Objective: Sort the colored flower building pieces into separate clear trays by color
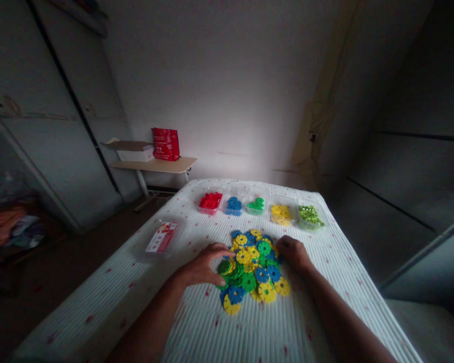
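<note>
A pile of yellow, blue and green plastic flower-shaped discs (pixel 254 269) lies on the white patterned table cover (pixel 196 322). My left hand (pixel 204 264) rests at the pile's left edge, fingers curved over the discs with the thumb apart. My right hand (pixel 293 252) lies at the pile's right edge, fingers curled down into the discs. Whether either hand grips a disc is hidden.
Behind the pile stands a row of clear trays: red pieces (pixel 211 201), blue (pixel 233 205), green (pixel 256 204), yellow (pixel 280 214), light green (pixel 310 216). A clear lid with a red card (pixel 161 237) lies at left. A side table with a red bag (pixel 165 144) stands beyond.
</note>
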`<state>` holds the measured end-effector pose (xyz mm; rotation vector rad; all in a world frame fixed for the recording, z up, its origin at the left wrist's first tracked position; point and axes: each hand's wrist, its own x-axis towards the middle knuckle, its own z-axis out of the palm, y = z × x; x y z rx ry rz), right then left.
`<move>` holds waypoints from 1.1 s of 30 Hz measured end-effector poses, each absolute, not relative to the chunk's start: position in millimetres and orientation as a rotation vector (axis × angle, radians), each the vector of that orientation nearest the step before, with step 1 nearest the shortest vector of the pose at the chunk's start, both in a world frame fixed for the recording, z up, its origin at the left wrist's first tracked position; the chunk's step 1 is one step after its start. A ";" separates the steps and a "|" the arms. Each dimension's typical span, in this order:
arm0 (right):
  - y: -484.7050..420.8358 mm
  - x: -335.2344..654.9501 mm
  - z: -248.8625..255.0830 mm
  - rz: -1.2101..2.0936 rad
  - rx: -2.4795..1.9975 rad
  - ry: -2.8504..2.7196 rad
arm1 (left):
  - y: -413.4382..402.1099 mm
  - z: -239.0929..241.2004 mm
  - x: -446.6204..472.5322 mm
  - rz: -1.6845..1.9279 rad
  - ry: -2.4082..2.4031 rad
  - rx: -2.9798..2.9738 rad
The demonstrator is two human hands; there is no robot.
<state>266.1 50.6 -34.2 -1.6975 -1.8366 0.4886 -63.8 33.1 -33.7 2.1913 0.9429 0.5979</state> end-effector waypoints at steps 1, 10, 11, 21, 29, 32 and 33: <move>51.0 266.0 -34.8 0.485 -1.701 -1.840 | 31.6 -33.9 -62.5 0.582 0.956 2.223; 48.7 263.7 -33.4 0.440 -1.749 -1.834 | 34.7 -40.7 -42.2 0.784 1.191 2.224; 48.5 263.7 -33.2 0.439 -1.748 -1.839 | 36.4 -42.0 -40.6 0.831 1.235 2.214; 47.0 263.9 -33.4 0.461 -1.729 -1.843 | 45.1 -48.9 -40.9 1.151 1.529 2.069; 48.0 264.0 -35.5 0.432 -1.737 -1.840 | 38.4 -42.9 -40.8 0.993 1.511 2.311; 49.6 264.5 -38.0 0.410 -1.741 -1.840 | 36.3 -41.4 -37.9 0.940 1.565 2.337; 50.1 264.9 -39.1 0.403 -1.736 -1.844 | 36.0 -41.3 -36.9 0.934 1.577 2.343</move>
